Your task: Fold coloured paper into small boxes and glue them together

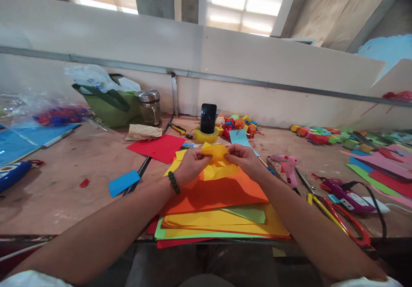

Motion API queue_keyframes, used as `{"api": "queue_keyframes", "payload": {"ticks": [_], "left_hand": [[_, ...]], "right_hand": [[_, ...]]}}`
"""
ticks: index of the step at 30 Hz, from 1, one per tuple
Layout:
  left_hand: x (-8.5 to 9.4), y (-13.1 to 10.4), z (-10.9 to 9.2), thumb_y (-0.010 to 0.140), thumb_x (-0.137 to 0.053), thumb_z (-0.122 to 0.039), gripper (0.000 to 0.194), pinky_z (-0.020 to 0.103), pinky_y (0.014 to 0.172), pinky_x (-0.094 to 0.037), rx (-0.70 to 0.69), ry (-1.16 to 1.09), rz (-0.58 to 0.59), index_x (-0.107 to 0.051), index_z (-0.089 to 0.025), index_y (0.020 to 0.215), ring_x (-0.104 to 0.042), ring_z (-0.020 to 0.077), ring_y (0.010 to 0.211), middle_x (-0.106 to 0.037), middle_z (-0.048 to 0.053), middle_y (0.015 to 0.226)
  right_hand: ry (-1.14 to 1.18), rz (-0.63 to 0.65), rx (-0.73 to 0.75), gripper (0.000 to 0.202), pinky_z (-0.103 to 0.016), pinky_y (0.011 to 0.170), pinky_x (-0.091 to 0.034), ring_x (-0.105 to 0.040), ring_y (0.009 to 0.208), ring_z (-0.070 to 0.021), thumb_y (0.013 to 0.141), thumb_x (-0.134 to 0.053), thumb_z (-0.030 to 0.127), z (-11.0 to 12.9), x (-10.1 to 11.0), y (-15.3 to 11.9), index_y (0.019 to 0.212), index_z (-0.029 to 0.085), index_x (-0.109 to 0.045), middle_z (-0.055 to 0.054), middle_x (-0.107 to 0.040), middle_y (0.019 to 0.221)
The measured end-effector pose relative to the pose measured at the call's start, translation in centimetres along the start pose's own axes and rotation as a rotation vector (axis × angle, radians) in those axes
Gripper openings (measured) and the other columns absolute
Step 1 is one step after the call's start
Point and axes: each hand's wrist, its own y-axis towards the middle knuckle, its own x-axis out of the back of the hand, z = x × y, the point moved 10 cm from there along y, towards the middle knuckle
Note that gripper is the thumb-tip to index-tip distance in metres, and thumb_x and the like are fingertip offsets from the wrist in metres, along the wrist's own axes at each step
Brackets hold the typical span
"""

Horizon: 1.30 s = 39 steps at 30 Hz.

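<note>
My left hand [192, 166] and right hand [247, 160] pinch creased, folded yellow paper [219, 169]. Beneath, coloured sheets [212, 197] reach the near edge of the surface [80, 214]; scissors [330, 213] lie rightward.

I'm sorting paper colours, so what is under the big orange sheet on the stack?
Beneath the orange sheet, yellow sheets, light-green paper and, lowest, red paper show along the near edge. The rest is covered, so how many sheets lie there cannot be told.
</note>
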Motion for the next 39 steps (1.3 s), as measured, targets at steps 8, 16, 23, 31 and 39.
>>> {"api": "queue_keyframes", "payload": {"ticks": [8, 16, 23, 31, 39], "left_hand": [[-0.6, -0.5, 0.6, 0.073, -0.052, -0.026, 0.014, 0.023, 0.059, -0.044, 0.067, 0.056, 0.02, -0.061, -0.015, 0.071, -0.055, 0.0138, 0.069, -0.061, 0.0, 0.07], [-0.7, -0.6, -0.4, 0.073, -0.049, -0.019, 0.014, 0.026, 0.069, -0.047, -0.052, 0.273, 0.017, -0.062, -0.013, 0.071, -0.056, 0.015, 0.075, -0.062, 0.003, 0.079], [-1.2, -0.9, -0.3, 0.072, -0.044, -0.015, 0.013, 0.022, 0.06, -0.044, -0.015, 0.237, 0.042, -0.056, -0.015, 0.075, -0.051, 0.0123, 0.067, -0.057, 0.0, 0.074], [-1.1, -0.6, 0.0, 0.074, -0.049, -0.018, 0.01, 0.022, 0.062, -0.044, -0.028, 0.303, 0.034, -0.056, -0.016, 0.068, -0.05, 0.0128, 0.068, -0.054, -0.001, 0.068], [-1.9, -1.0, -0.4, 0.067, -0.051, -0.011, 0.011, 0.023, 0.059, -0.039, -0.07, 0.496, 0.087, -0.049, -0.017, 0.058, -0.047, 0.012, 0.064, -0.048, -0.002, 0.066]], "right_hand": [[-0.057, -0.045, 0.044, 0.023, -0.022, 0.05, -0.036, -0.047, 0.055, -0.0095, 0.064, -0.065, 0.035, 0.4, 0.2, -0.1, 0.079, 0.019, -0.058, 0.004, -0.053, 0.061], [-0.04, -0.062, 0.077, 0.014, -0.022, 0.051, -0.036, -0.043, 0.056, -0.009, 0.062, -0.056, 0.029, 1.4, 0.1, -0.5, 0.072, 0.019, -0.054, 0.004, -0.051, 0.064], [-0.079, -0.025, 0.118, 0.009, -0.023, 0.049, -0.031, -0.038, 0.053, -0.0091, 0.056, -0.053, 0.025, 2.6, -0.4, -1.0, 0.062, 0.019, -0.055, 0.003, -0.048, 0.058], [-0.263, 0.041, 0.241, 0.009, -0.024, 0.051, -0.033, -0.043, 0.055, -0.0106, 0.061, -0.049, 0.022, 3.6, -1.8, -1.7, 0.062, 0.018, -0.057, 0.001, -0.053, 0.06], [-0.454, -0.026, 0.329, 0.009, -0.023, 0.05, -0.035, -0.043, 0.053, -0.0098, 0.067, -0.048, 0.018, 3.9, -2.6, -2.5, 0.075, 0.019, -0.053, 0.003, -0.051, 0.062]]}}
